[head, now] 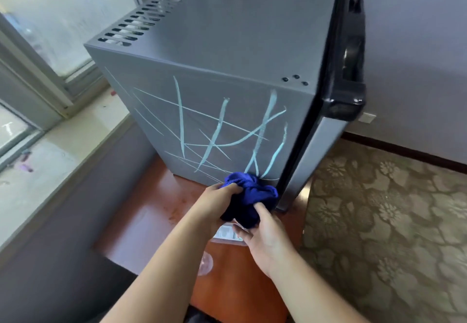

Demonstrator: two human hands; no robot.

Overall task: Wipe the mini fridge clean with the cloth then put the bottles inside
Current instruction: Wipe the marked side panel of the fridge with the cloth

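Fridge (227, 75): grey, centre frame, on table (151, 211), its side streaked with pale marks (222, 133). Cloth (249, 196): blue, bunched at fridge's lower edge, left hand (217, 202) fingers clenched around it, right hand (262, 234) fingers pinching its underside.

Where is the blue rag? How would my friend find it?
Find the big grey mini fridge on the reddish table. At the bottom of its scribbled side, two hands bunch up the cloth. It is the only dark blue thing there.

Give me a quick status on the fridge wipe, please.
Left hand and right hand both gripping blue cloth. Cloth at mini fridge side's lower edge; pale streaks unwiped. Nothing in the way.
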